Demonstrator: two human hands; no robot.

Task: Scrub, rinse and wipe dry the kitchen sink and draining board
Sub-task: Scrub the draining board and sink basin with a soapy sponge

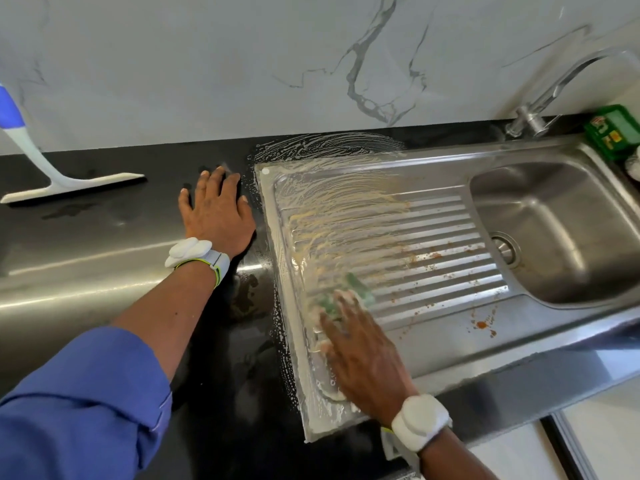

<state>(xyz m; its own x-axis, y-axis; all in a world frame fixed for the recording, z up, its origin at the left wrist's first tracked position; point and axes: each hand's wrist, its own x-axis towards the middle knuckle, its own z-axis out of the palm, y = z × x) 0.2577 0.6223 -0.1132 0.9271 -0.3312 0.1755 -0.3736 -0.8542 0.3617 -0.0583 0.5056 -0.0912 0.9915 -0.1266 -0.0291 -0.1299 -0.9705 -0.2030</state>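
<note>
A stainless steel sink [540,216] sits in a black worktop, with a ribbed draining board [433,237] to its left. Soapy, yellowish foam streaks cover the board's left half; orange-brown stains dot its right part and front rim. My right hand [360,348] presses a green sponge [349,292] onto the board's front left area, blurred by motion. My left hand [216,213] rests flat on the worktop just left of the board, fingers spread.
A white squeegee with a blue handle [69,181] lies on the black worktop [138,237] at the far left. A chrome tap [547,98] stands behind the basin. A green packet [614,133] sits at the back right corner. Marble wall behind.
</note>
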